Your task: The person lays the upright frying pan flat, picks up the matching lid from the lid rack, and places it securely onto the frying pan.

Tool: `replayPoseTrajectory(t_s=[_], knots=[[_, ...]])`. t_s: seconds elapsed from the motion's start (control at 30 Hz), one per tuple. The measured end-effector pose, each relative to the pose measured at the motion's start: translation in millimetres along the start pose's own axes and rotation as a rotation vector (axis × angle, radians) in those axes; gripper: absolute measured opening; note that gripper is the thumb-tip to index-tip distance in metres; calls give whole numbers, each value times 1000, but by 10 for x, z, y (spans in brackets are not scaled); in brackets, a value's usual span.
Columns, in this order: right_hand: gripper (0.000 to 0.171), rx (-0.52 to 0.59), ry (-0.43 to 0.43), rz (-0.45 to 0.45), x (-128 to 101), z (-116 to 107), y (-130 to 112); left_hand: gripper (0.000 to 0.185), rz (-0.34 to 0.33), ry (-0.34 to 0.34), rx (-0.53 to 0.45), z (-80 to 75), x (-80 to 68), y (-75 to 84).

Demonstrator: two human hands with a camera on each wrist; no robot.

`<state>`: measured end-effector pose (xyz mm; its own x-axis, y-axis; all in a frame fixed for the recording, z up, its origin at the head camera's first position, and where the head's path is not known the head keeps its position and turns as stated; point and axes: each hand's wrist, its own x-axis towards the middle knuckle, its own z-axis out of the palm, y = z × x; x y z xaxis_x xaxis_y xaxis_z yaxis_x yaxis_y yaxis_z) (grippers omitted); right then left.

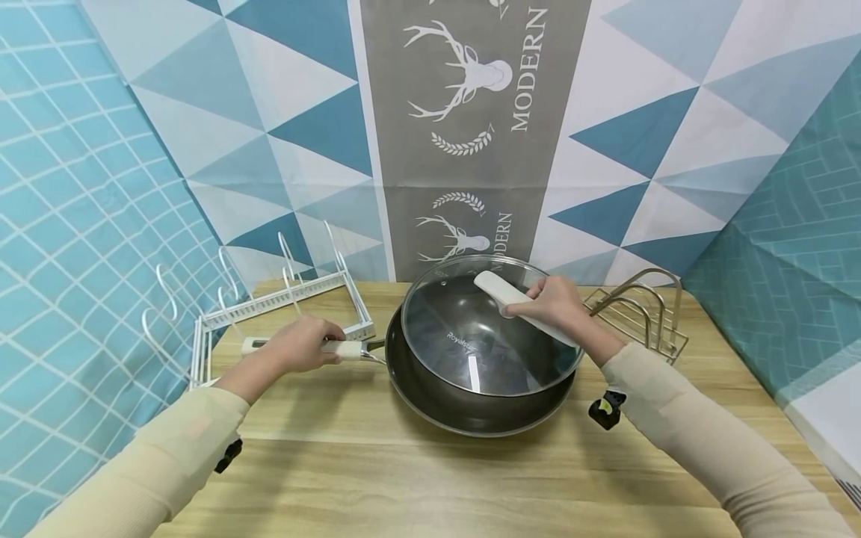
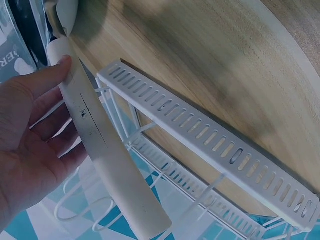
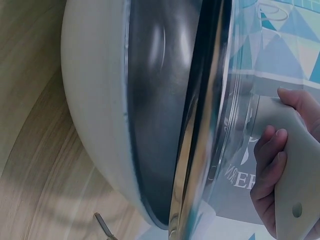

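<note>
Lid tilted over the wok, both hands gripping

Head view: the left hand (image 1: 306,345) curls round the wok handle (image 1: 343,349); the right hand (image 1: 553,301) wraps the lid handle (image 1: 514,302), and the glass lid (image 1: 487,329) tilts over the wok (image 1: 471,388) at table centre; a slack grip might drop it onto the rim. Left wrist view: fingers (image 2: 47,80) close on the handle beside the white rack (image 2: 210,145), which a swing left could knock. Right wrist view: fingers (image 3: 267,160) curl round the handle; lid edge near wok wall, so scraping is possible.
</note>
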<state>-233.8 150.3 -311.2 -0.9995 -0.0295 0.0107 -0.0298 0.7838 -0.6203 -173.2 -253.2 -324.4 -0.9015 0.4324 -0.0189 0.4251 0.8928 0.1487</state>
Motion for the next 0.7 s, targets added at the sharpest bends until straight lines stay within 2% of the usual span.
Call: replayPoseTrajectory(t_s=[0.7], knots=[[52, 1, -48, -26, -68, 30, -48, 30, 3, -11, -6, 17, 4, -4]])
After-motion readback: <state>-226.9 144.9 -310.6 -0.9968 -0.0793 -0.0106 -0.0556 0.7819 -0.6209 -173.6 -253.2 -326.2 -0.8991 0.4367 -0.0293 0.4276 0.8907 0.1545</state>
